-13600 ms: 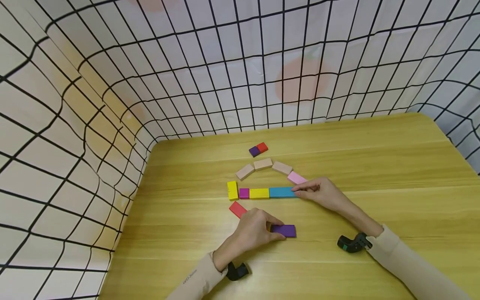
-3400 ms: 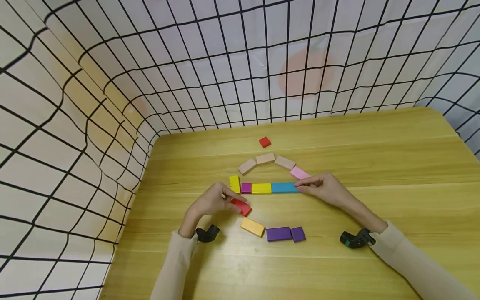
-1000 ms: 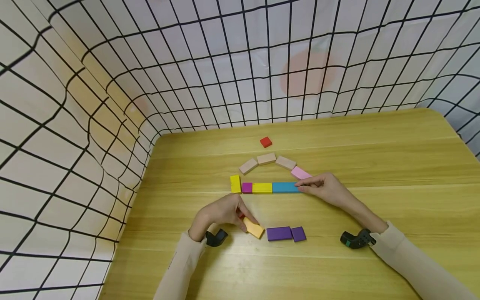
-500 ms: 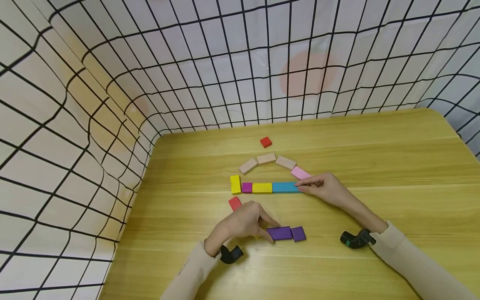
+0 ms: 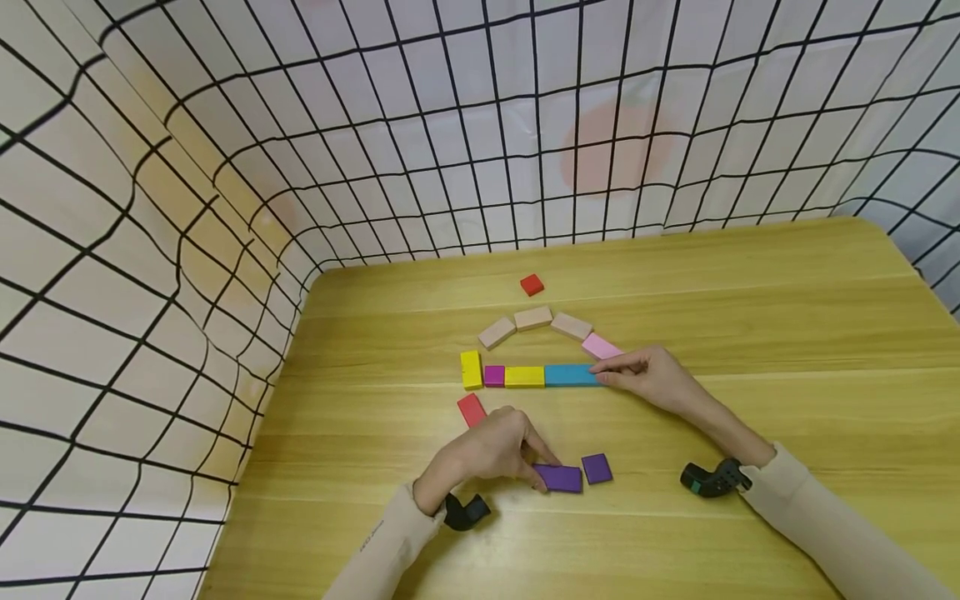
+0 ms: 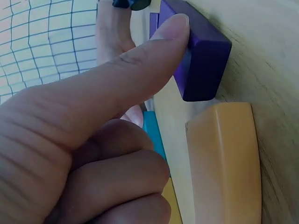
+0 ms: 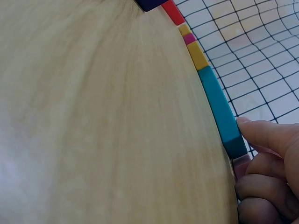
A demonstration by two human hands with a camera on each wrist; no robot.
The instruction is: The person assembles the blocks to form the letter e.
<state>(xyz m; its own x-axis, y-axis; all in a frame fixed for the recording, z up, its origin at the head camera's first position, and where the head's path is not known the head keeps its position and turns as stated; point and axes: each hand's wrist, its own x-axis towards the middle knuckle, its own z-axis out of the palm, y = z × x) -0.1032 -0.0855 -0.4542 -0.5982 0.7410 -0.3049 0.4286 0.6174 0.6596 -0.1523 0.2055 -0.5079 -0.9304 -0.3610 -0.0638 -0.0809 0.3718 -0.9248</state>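
Observation:
My left hand [image 5: 487, 446] pinches the longer purple block [image 5: 561, 478] between thumb and fingers at its left end. In the left wrist view the thumb lies on the side of that purple block [image 6: 205, 60], and an orange block [image 6: 224, 163] sits close by; the hand hides it in the head view. A small purple block [image 5: 597, 468] lies just right of the longer one. Behind the left hand shows a red block [image 5: 472, 409]. My right hand [image 5: 648, 379] holds the right end of the blue block [image 5: 572, 375] with thumb and finger.
Left of the blue block run a yellow block [image 5: 524, 377] and a magenta block [image 5: 494, 376]; another yellow block [image 5: 471, 369] stands crosswise. Several plain wooden blocks [image 5: 532, 317] and a pink block [image 5: 601, 345] form an arc behind. A small red block [image 5: 532, 284] lies farther back, before the grid-patterned cloth.
My left hand has gone from the red block to the orange block, then to the longer purple block, which has shifted toward me, away from the small purple one. The right hand stays put.

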